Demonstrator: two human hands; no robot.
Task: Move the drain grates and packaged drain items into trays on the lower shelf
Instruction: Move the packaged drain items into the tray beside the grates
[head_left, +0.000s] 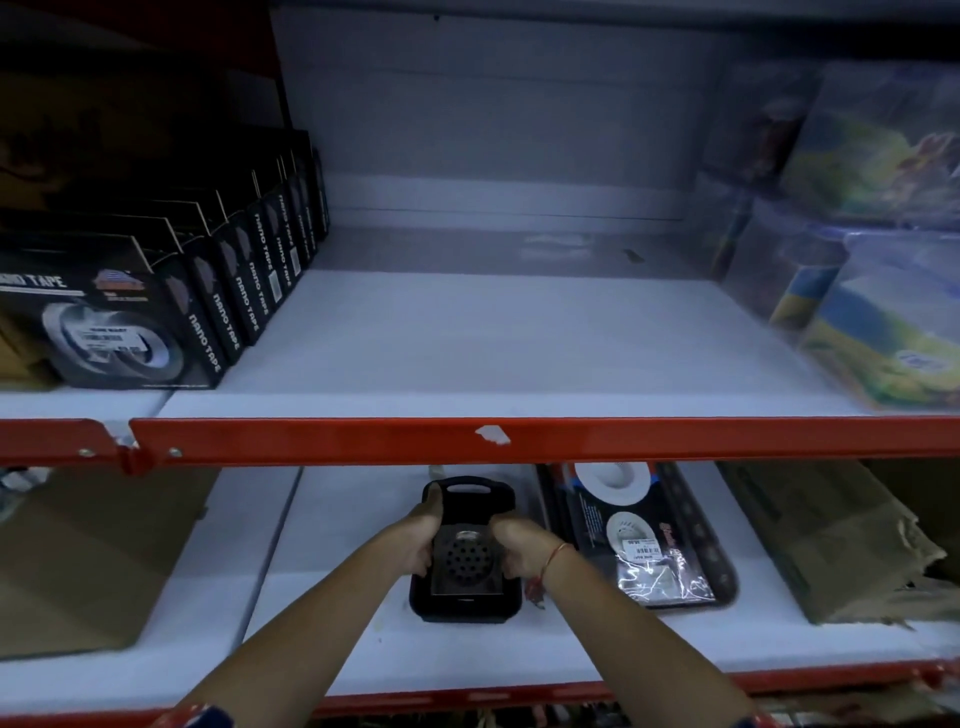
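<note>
A small black tray (464, 609) stands on the white lower shelf (332, 644) in the middle. Inside it lies a square drain grate (466, 564) with a round perforated centre. My left hand (418, 540) grips the tray's left rim, thumb up along the edge. My right hand (517, 545) holds the tray's right rim. To the right, a second black tray (719, 571) holds packaged drain items (631, 535) with white round strainers in clear plastic.
Cardboard boxes sit at the lower shelf's left (93, 561) and right (831, 545). The upper shelf (519, 343) has black nano tape boxes (156, 312) on the left and colourful wrapped packs (878, 291) on the right. A red shelf rail (519, 439) crosses the view.
</note>
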